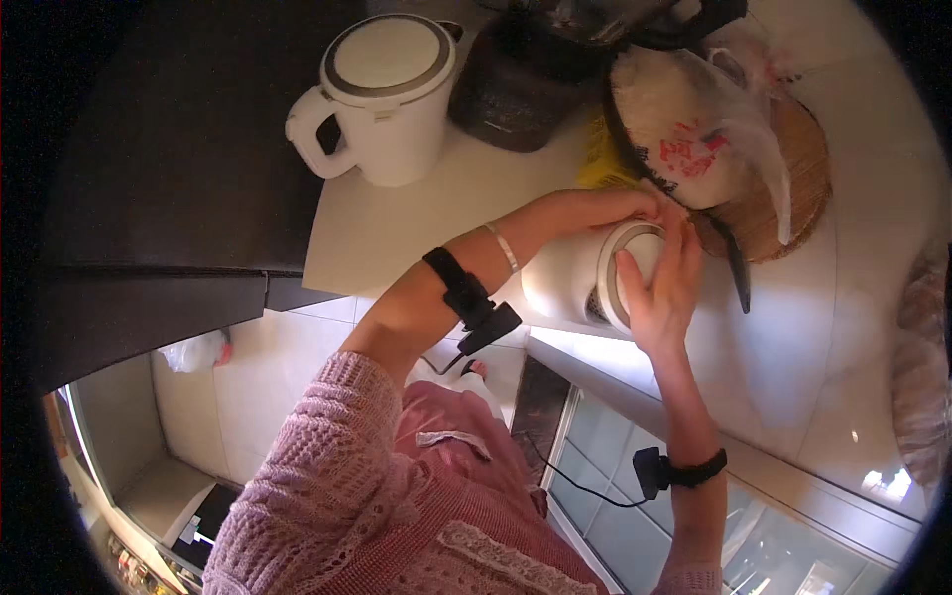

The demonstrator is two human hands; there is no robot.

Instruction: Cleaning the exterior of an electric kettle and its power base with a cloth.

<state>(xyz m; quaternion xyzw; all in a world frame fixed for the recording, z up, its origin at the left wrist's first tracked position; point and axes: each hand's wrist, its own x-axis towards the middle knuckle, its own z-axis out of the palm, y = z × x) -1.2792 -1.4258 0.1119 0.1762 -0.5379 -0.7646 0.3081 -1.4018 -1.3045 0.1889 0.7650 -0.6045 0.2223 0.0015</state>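
Observation:
A white lidded container [561, 279] with a grey ring around its lid [645, 256] leans over the counter in front of me, a small mesh opening by its near rim. My right hand [666, 286] spans the lid, thumb on its top and fingers along the far right edge. At the upper edge of the same container is my left hand [643, 207], its fingers curled and partly hidden. Just right of the hands, a dark flat handle [735, 264] sticks out from under a round woven mat [807, 178]. Further back left stands a white handled jug [401, 141] with a round lid.
Behind the hands are a dark appliance [506, 89], yellow material [606, 160] and a clear plastic bag [766, 141] over a pale round item with red marks [647, 89]. The counter's near edge runs below my hands. A brown patterned item [922, 372] lies far right.

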